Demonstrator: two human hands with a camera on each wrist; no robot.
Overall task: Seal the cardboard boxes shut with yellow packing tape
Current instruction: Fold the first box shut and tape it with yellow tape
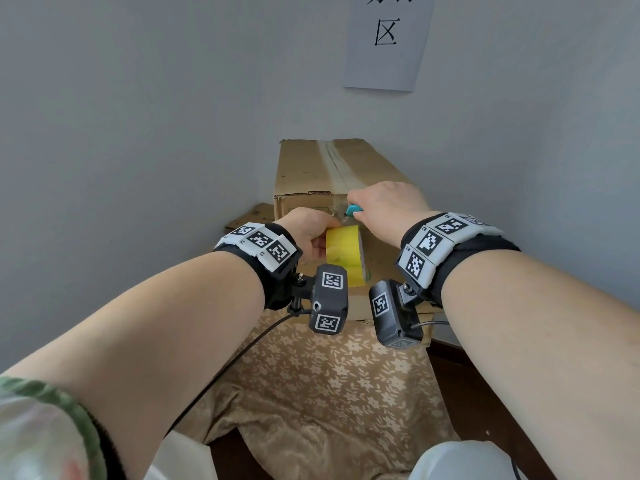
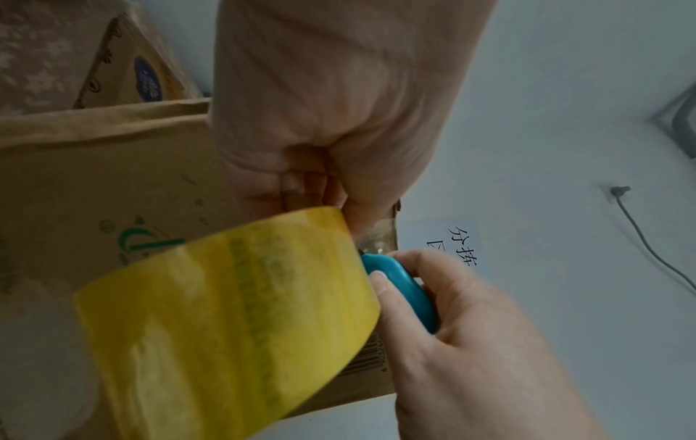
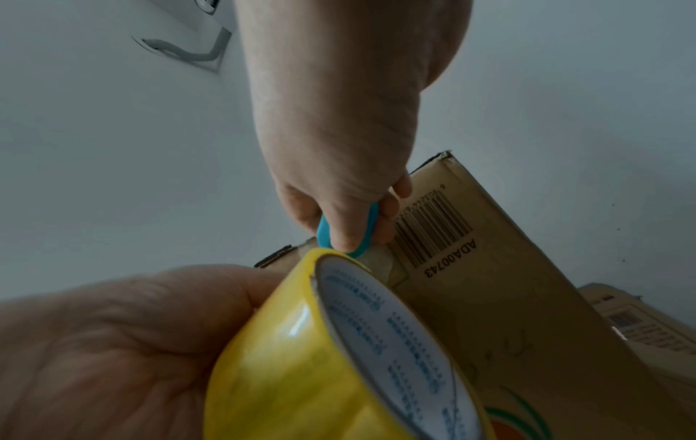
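My forearms reach forward over a surface (image 1: 332,386) draped in a tan flowered cloth, set in a corner of grey walls. A paper sign (image 1: 386,39) with black characters hangs on the wall ahead. The box (image 1: 311,171) stands on the cloth against the corner, its top flaps closed, with a worn strip of old tape along the seam. A second, lower box (image 1: 256,213) lies behind it to the left, close to the wall.

My left hand (image 1: 308,233) grips the tape roll (image 1: 344,256), thumb and fingers curled round its yellow rim, and holds it against the box's near face just below the top edge. My right hand (image 1: 384,209) is clenched round a small blue cutter (image 1: 354,210), whose tip sits at the top of the roll, by the box's upper edge.

The walls hem the box in at the back and left; open room lies on the near side, over the cloth.
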